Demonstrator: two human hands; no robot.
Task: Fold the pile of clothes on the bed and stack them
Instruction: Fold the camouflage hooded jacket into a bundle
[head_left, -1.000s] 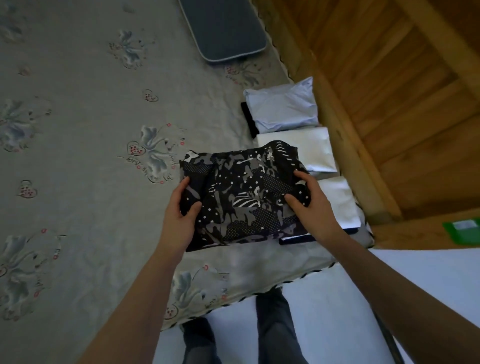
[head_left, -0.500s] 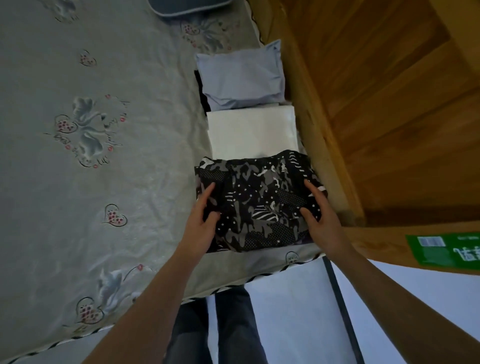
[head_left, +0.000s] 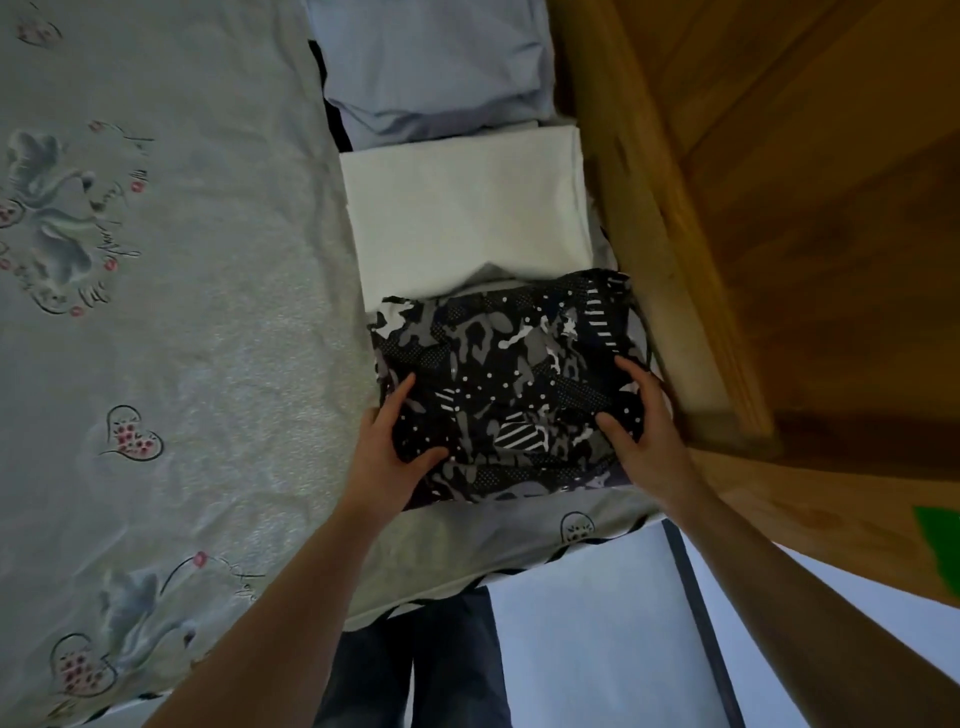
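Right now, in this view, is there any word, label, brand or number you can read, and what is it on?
Bed sheet: looping script beside the flower and heart prints, too blurred to read.
Patterned black garment: only dots, stripes and camouflage shapes, no lettering.
Folded white garment and folded blue garment: plain, no text.
Green object at the right edge: no print visible.

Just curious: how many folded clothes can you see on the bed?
3: patterned black garment nearest, under both hands; white one beyond; pale blue one farthest. Others may lie beneath.
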